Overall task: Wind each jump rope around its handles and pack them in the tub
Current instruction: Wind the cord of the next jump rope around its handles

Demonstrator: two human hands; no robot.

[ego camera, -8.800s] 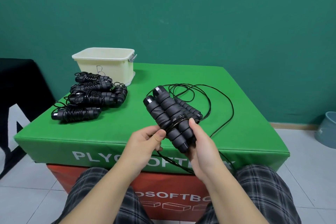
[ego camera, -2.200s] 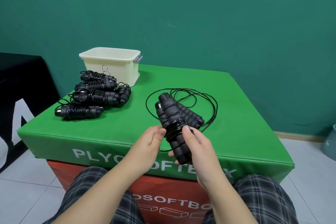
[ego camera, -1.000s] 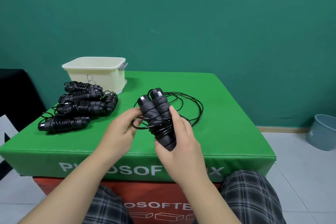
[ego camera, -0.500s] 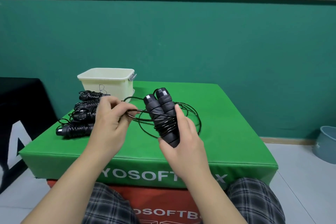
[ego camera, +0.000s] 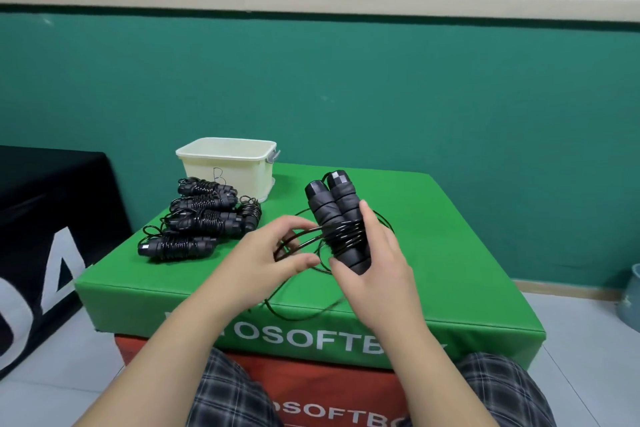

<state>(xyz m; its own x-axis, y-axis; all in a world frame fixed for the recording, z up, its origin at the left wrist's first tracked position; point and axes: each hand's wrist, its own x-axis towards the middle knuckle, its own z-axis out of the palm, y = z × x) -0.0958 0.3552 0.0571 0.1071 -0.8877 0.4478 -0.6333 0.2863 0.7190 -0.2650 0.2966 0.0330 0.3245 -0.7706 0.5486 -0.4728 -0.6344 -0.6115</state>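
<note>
Right hand (ego camera: 377, 274) has both handles (ego camera: 334, 218) gripped upright over the tabletop (ego camera: 450, 236); left hand (ego camera: 266, 253) is pinching the cord (ego camera: 298, 243) right beside them. I'd keep each wrap snug against the last. Tub (ego camera: 227, 163) sits at the back, finished ropes (ego camera: 197, 218) piled in front.

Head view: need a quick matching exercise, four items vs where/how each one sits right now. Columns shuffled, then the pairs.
Items
1. cream tub
2. wound rope bundles
3. pair of black handles
4. loose cord

States
A. pinched in the left hand
B. gripped upright in the right hand, cord partly wound round the middle
C. lying in a pile on the green box, in front of the tub
D. standing at the far left corner of the box

Pairs: 1-D, 2-C, 3-B, 4-A
</note>
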